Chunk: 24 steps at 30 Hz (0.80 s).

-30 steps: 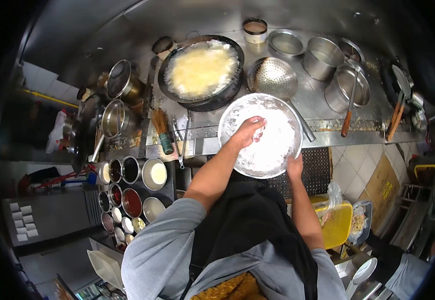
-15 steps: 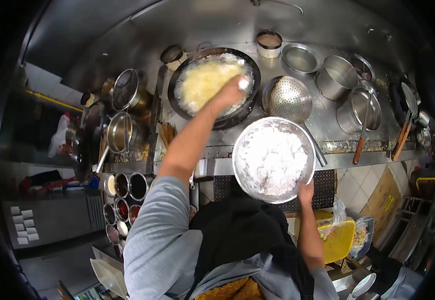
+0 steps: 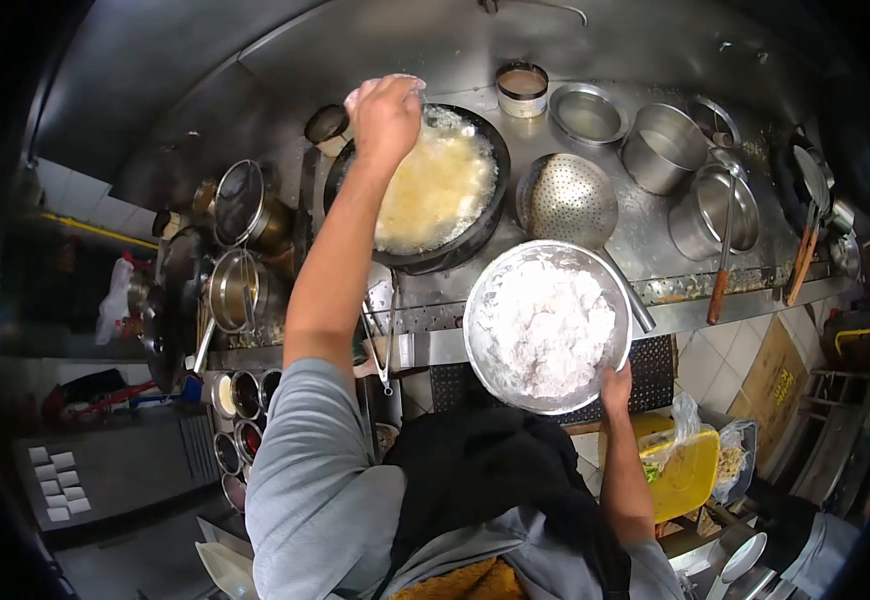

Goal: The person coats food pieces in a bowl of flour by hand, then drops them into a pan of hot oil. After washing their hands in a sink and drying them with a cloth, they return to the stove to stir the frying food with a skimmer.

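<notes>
My left hand (image 3: 387, 118) is raised over the back left rim of a black wok (image 3: 465, 245), its fingers closed on a pale, flour-coated piece of food (image 3: 407, 83). Yellowish oil (image 3: 440, 190) bubbles and foams in the wok. A metal bowl (image 3: 483, 362) of white flour and coated lumps (image 3: 550, 320) is tilted in front of my body, and my right hand (image 3: 616, 390) grips its lower right rim. Just behind the bowl lies a perforated strainer (image 3: 567, 200), to the right of the wok.
Steel pots (image 3: 663, 148) and a wooden-handled ladle (image 3: 723, 265) are at the right. Tongs (image 3: 385, 345) hang by the counter's front edge. Sauce containers (image 3: 246, 395) are at the left. A yellow bin (image 3: 683, 480) sits low right, near another person's sleeve (image 3: 823, 555).
My left hand has moved from the wok's right side to its back left rim, where a larger coated piece shows in it. My right hand still holds the bowl.
</notes>
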### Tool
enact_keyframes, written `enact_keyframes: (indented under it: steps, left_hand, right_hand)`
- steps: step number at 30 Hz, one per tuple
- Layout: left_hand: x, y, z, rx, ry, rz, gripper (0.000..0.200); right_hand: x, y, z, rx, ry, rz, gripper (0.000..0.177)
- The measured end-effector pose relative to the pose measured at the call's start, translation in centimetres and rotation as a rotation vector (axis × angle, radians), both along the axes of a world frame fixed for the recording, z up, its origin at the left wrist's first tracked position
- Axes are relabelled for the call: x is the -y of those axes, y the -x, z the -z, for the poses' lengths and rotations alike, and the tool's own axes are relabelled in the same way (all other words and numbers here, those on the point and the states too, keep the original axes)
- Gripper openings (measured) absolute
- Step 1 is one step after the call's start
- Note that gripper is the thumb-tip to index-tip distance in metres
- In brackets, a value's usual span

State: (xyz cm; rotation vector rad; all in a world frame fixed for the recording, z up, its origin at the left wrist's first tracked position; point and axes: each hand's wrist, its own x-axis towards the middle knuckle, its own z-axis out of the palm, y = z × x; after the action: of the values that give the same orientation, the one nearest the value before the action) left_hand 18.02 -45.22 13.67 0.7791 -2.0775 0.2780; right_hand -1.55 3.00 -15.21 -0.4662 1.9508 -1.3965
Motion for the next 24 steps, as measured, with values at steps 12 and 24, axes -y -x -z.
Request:
enact_keyframes:
  steps: [12, 24]
  left_hand:
    - [-24.6, 1.0, 9.7, -0.092, -1.002, 0.227, 0.019]
    - [-29.0, 5.1, 26.9, 0.391, -0.94, 0.065, 0.027]
  right_hand:
    - [-0.2, 0.6, 2.1, -0.108, -0.033, 0.016, 0.043]
    - [-0.1, 0.9, 2.5, -0.083, -0.037, -0.014, 0.05]
